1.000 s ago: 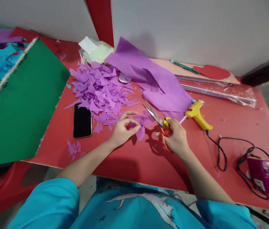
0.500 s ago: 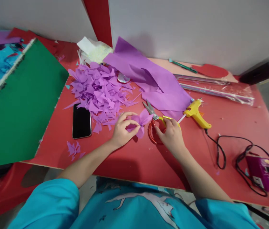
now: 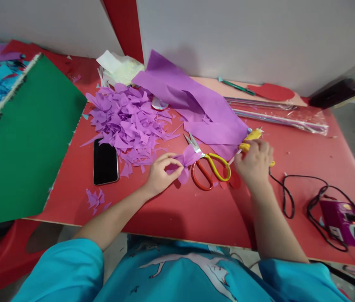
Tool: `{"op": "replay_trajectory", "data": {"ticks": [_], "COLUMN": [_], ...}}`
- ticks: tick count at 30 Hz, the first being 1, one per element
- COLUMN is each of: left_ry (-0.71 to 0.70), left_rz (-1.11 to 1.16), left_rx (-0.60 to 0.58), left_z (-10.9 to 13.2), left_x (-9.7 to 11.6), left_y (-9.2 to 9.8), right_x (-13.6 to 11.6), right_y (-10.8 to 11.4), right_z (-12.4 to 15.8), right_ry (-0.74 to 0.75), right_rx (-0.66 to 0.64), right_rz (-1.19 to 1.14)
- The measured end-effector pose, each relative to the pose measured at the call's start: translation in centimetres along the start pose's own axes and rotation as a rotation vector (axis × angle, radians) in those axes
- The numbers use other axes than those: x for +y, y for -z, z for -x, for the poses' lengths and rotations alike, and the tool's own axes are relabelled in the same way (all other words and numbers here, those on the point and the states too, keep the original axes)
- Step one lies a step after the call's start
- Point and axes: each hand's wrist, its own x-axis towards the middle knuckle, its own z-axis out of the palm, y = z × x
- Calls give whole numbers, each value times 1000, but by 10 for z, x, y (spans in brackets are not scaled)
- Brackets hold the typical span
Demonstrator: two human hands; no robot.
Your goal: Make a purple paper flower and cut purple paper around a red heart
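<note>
The left hand (image 3: 164,173) pinches the purple flower (image 3: 190,156) at its centre between thumb and index finger; the petals extend beyond the fingertips. The right hand (image 3: 254,161) is placed over the yellow glue gun (image 3: 254,134), fingers curved across its handle. The hand hides the contact, so whether these fingers are closed in a grip cannot be told.

Between the two sets of fingers, the scissors (image 3: 202,155) lie on the red table (image 3: 180,218), blades slightly parted, directly beside the flower. A black cord (image 3: 286,195) runs to the right of the right fingers. Beyond the left fingers is a pile of purple petals (image 3: 130,117); farther left of them lies a phone (image 3: 105,162). A purple sheet (image 3: 202,105) is located ahead of both sets of fingers. Farthest left is a green board (image 3: 39,142).
</note>
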Motion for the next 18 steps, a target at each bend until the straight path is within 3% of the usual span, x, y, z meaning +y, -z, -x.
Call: {"op": "replay_trajectory", "data": {"ticks": [4,8,12,15,18], "left_ry": [-199,-320,-244,-143,-84], "left_rz": [-56,-72,-55,-41,-36], "left_rx": [38,26,15,-15,-43], "left_z": [0,0,-1,-1,0], "left_x": [-5,-8,-7,-4,-3], "left_y": [-3,-4,-3,-2,-1], "right_x": [63,85,52,2,-47], "right_y": [-13,-18,-4,9,15], "right_z": [-3,-1,-6,-3,11], "right_ry": [-27,-21,3,257,444], "right_rx": [-29,4,77,74,-50], "right_rz": [-10,-86,-87,-267,-392]}}
